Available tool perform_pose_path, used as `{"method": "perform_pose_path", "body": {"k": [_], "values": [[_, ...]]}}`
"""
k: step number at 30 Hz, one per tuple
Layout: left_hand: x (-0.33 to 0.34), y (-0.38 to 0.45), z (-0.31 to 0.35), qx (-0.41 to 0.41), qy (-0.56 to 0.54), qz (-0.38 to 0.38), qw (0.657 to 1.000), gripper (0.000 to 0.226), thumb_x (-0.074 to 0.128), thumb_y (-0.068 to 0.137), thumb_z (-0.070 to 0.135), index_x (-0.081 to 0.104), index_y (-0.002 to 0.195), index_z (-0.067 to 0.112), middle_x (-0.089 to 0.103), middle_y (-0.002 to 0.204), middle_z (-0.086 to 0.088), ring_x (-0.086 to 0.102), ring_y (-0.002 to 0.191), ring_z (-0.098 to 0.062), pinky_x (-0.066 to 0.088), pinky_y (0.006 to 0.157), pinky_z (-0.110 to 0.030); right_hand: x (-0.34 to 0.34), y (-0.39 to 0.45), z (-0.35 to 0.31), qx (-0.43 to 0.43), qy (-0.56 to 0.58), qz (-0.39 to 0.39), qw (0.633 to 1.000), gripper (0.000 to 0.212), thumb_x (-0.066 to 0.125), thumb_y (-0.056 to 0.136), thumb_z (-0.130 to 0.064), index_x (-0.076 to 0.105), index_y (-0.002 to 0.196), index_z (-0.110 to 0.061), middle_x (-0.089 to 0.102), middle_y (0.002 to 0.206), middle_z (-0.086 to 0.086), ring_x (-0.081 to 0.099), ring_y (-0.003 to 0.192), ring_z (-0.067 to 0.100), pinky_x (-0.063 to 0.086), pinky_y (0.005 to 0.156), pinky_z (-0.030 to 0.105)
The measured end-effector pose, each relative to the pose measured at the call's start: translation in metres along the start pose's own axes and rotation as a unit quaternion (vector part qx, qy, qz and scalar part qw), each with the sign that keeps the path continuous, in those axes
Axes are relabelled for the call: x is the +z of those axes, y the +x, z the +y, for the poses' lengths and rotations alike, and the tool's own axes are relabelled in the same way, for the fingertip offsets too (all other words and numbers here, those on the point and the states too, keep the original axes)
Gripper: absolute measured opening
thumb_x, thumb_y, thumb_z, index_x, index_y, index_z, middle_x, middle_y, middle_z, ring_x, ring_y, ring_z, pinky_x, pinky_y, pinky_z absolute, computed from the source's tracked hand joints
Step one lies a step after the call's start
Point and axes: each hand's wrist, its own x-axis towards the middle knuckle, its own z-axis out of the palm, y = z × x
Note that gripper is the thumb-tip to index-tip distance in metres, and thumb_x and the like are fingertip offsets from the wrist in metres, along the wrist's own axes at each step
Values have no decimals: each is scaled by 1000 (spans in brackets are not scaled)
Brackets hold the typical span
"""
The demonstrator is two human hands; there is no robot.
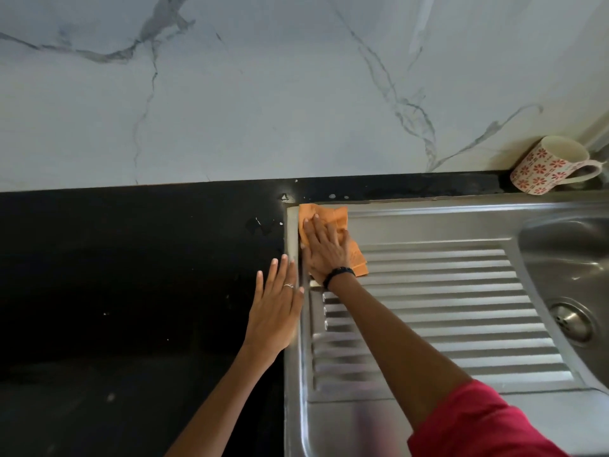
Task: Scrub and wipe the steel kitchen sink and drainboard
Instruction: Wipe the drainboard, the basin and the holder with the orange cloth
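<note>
Wiping the far left corner of the drainboard [445, 291] with the right hand [324, 249] pressing flat, fingers straight, on the orange cloth [336, 216], left hand [276, 311] resting spread beside the drainboard's left rim, ribs and sink [566, 258] seemingly remaining.

Orange cloth [333, 222], black counter [131, 275], white grey-veined wall [263, 94], red-flowered mug [550, 164].

Both arms reach forward; the left hand [275, 311] lies flat, fingers straight, and the right hand [324, 250] presses flat.
</note>
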Motion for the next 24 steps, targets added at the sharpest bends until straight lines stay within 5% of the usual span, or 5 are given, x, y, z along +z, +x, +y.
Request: {"method": "perform_pose_path", "body": {"k": [4, 7, 11, 20, 24], "values": [[6, 0, 23, -14, -8, 6, 1000, 75, -34, 72, 55, -22, 138, 22, -29, 146, 4, -33, 133, -13, -22, 107, -32, -4, -13, 27, -22, -11, 9, 1000, 53, 20, 99, -34, 4, 149, -25, 0, 158, -2, 0, 145, 23, -2, 113, 57], [11, 7, 48, -24, -14, 14, 1000, 70, -21, 76, 50, -18, 140, 23, -25, 147, 4, -29, 134, -13, -23, 107, -32, -9, -23, 65, -9, -19, 29, 999, 54, 10, 96, -36, 9, 149, -27, 6, 158, -3, 4, 145, 21, 1, 113, 57], [24, 19, 86, -36, -18, 18, 999, 74, -17, 75, 55, -15, 142, 23, -22, 146, 7, -26, 135, -11, -22, 106, -29, -20, -31, 117, 2, -6, 35, 999, 52, 22, 100, -32, 7, 149, -27, 3, 158, -4, 4, 145, 20, 1, 115, 54], [48, 31, 162, -2, -64, 15, 998, 72, -13, 78, 58, -15, 142, 24, -17, 151, 6, -22, 137, -10, -19, 110, -28, -36, -50, 254, 128, 20, 49, 990, 51, 16, 101, -34, 0, 149, -29, -3, 158, -6, 1, 146, 17, 1, 115, 53], [48, 26, 177, 3, -56, 11, 998, 88, -31, 70, 66, -15, 145, 22, -22, 150, 6, -25, 136, -9, -22, 108, -26, -38, -61, 283, 180, 42, 56, 981, 51, 17, 101, -32, 0, 149, -29, -3, 158, -6, 1, 146, 18, 0, 115, 53]]}}
